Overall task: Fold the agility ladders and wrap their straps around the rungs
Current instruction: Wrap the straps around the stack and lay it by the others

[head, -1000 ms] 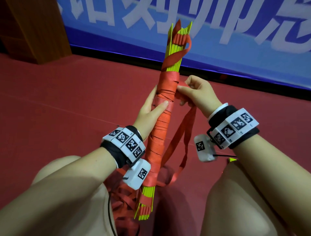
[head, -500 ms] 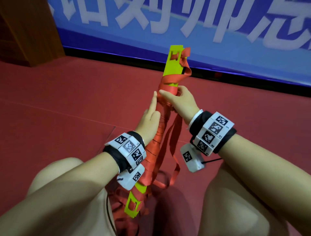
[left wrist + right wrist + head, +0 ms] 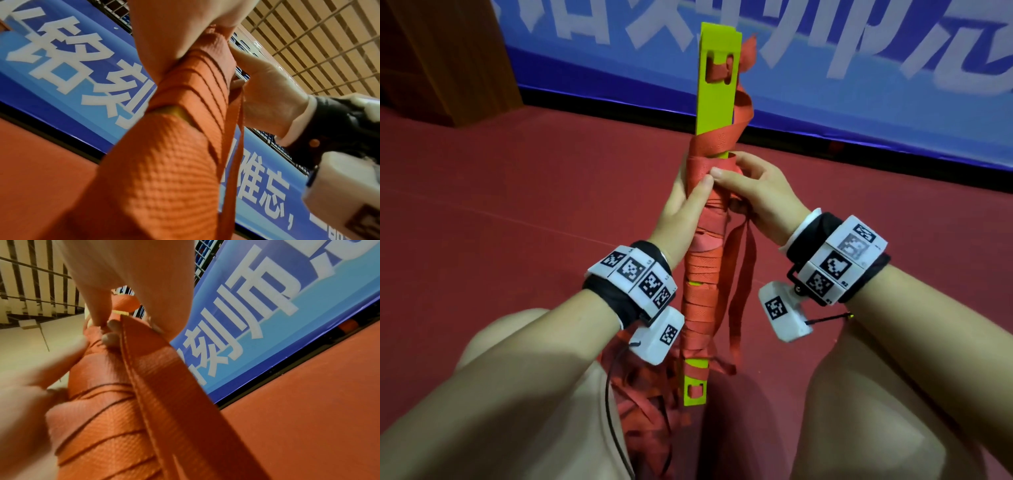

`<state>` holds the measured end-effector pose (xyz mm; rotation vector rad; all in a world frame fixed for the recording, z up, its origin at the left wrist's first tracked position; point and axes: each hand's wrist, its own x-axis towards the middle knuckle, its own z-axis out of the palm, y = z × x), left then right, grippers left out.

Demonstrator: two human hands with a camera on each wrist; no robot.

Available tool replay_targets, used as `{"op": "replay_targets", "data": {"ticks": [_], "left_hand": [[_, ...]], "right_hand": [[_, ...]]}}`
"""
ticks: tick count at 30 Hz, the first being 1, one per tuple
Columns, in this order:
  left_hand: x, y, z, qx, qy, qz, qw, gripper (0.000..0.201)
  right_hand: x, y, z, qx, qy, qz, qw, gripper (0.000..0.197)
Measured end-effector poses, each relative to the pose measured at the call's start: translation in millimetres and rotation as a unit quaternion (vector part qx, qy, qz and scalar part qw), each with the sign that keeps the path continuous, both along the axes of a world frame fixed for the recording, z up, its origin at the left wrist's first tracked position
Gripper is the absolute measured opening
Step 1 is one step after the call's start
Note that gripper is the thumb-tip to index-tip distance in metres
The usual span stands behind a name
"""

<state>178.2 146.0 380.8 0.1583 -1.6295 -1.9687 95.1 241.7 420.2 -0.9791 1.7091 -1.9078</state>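
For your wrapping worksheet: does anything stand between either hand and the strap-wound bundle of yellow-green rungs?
Nothing visible does. The left hand and right hand both already grip the bundle of yellow-green plastic rungs over its orange webbing strap; loose strap hangs below the right hand.

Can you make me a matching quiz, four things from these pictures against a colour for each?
Things:
1. rungs
2. strap
3. banner
4. wrist camera

Colours:
A. blue with white writing
B. white with a black square code
C. yellow-green
D. orange-red

Pairs: 1-C, 2-D, 3-A, 4-B
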Motion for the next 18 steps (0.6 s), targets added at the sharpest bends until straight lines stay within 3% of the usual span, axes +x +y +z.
{"op": "replay_targets", "data": {"ticks": [5,11,14,18], "left_hand": [[4,-5,3,-0.078,0.008,0.064,0.995,0.054],[7,-10,-1,-0.157,-0.015,0.068,0.985,0.057],[7,-13,1,-0.163,-0.02,0.075,0.984,0.054],[5,-23,2,-0.157,-0.021,0.097,0.983,0.051]], "right_hand": [[-7,4,8,-0.009,-0.036,0.002,0.999,0.013],[-20,13,10,0.134,0.065,-0.024,0.988,0.003],[-25,20,9,0.189,0.095,-0.015,0.977,0.013],[-28,26,10,0.201,0.122,-0.016,0.972,0.014]]}}
